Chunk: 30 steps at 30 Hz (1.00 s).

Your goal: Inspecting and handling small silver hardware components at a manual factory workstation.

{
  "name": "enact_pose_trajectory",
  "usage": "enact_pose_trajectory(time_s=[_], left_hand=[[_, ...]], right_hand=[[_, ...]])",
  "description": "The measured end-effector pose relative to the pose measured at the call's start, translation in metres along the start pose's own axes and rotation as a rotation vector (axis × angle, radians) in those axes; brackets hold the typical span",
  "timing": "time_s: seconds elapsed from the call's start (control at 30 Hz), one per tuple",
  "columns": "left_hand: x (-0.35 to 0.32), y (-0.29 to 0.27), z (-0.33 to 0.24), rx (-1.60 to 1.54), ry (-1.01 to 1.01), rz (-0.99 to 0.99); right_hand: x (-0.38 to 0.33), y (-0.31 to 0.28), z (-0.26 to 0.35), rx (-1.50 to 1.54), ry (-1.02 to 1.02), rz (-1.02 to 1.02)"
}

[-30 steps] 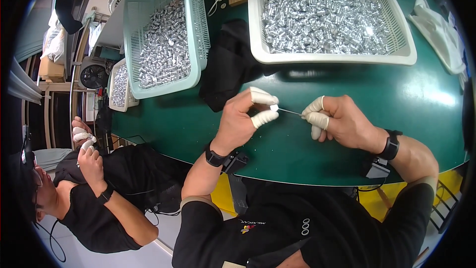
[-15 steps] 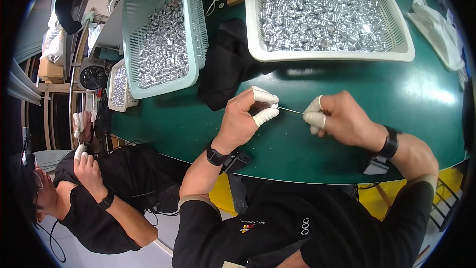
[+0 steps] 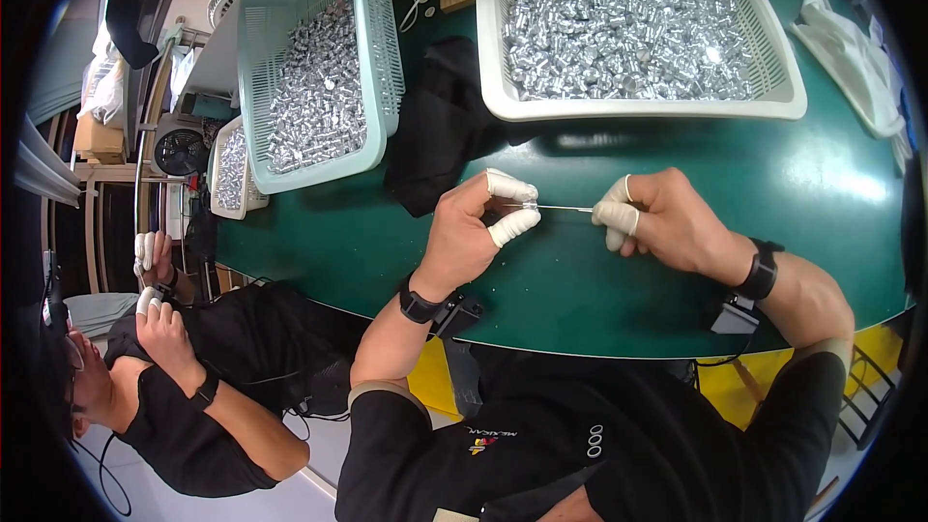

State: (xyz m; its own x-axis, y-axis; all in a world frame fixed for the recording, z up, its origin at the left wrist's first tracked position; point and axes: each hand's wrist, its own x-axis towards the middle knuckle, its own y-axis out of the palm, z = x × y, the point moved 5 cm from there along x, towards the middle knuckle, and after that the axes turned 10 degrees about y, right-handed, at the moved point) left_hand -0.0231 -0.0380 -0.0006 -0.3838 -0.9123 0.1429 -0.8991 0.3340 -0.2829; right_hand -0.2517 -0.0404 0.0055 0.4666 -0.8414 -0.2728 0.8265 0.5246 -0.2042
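Between the covered thumb and forefinger of my left hand (image 3: 474, 222) is a small shiny metal cylinder (image 3: 529, 204). My right hand (image 3: 662, 217) pinches a thin metal rod (image 3: 565, 208), held level, its far end at the cylinder. A bit of the thin rod seems to show on the far side of the cylinder, between my left fingers. White finger cots cover the fingertips of both hands. Both hands are raised over the green table (image 3: 570, 300), in front of the white basket (image 3: 643, 108) full of similar small metal parts (image 3: 628, 34).
A pale green basket (image 3: 372, 150) of metal parts stands at the far left, with a smaller white basket (image 3: 259, 201) beyond it. Black cloth (image 3: 435, 135) lies between the large baskets. White cloth (image 3: 851, 58) lies at far right. A co-worker (image 3: 203, 377) sits at left, handling something thin.
The thin rod has swung level and now reaches through the cylinder, where before it slanted and only met its side. My right hand has shifted slightly; the left has barely moved.
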Motion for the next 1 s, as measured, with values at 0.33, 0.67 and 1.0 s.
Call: enact_pose_trajectory(time_s=[0.33, 0.67, 1.0], left_hand=[[-0.001, -0.001, 0.003, -0.031, -0.041, 0.009], [-0.001, -0.001, 0.004, -0.081, -0.058, -0.002], [-0.002, -0.003, 0.007, -0.181, -0.123, -0.053]], right_hand=[[-0.006, -0.001, 0.007, -0.202, -0.188, -0.074], [-0.007, 0.001, 0.005, -0.403, -0.494, -0.21], [-0.011, -0.004, 0.018, -0.46, -0.574, -0.26]])
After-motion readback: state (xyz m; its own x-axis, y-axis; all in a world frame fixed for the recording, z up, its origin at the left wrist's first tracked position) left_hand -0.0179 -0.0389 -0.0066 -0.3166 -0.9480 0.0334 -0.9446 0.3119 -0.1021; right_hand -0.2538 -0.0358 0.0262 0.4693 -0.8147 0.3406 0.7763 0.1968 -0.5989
